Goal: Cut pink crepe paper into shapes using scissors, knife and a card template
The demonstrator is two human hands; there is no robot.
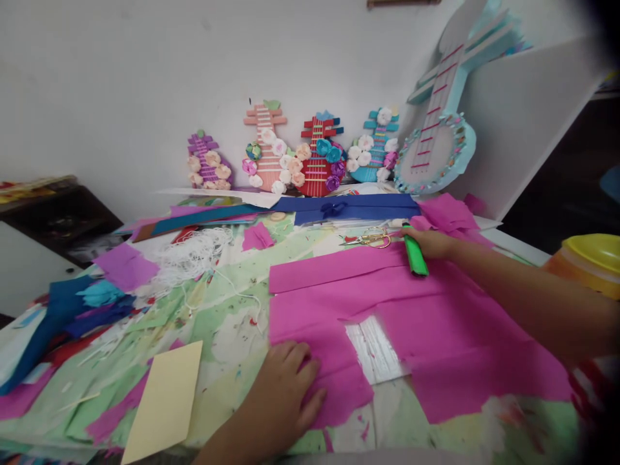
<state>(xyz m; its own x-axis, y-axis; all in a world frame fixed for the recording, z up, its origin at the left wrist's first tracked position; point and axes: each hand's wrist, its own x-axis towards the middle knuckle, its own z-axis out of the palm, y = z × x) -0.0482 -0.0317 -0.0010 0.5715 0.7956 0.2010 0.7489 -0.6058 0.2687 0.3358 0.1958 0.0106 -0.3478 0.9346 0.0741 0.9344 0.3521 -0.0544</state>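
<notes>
A large sheet of magenta crepe paper [329,284] lies spread on the table, with creases and a cut-out gap at its near side. My left hand [278,394] rests on its near left corner, fingers stretched out and holding nothing. At the paper's far edge my right hand [426,242] is closed on the upper end of a bright green tool with a black end [415,255]; its exact kind I cannot make out. Just left of that hand lie gold-handled scissors [375,237]. Through the gap shows a white, creased piece [375,349].
Decorated toy string instruments [317,161] lean against the wall, beside a larger pale blue one [436,142]. White string [194,255] and paper scraps lie at left, near a cream card [167,394]. Blue paper [356,208] lies behind. A yellow-lidded tub [593,255] stands right.
</notes>
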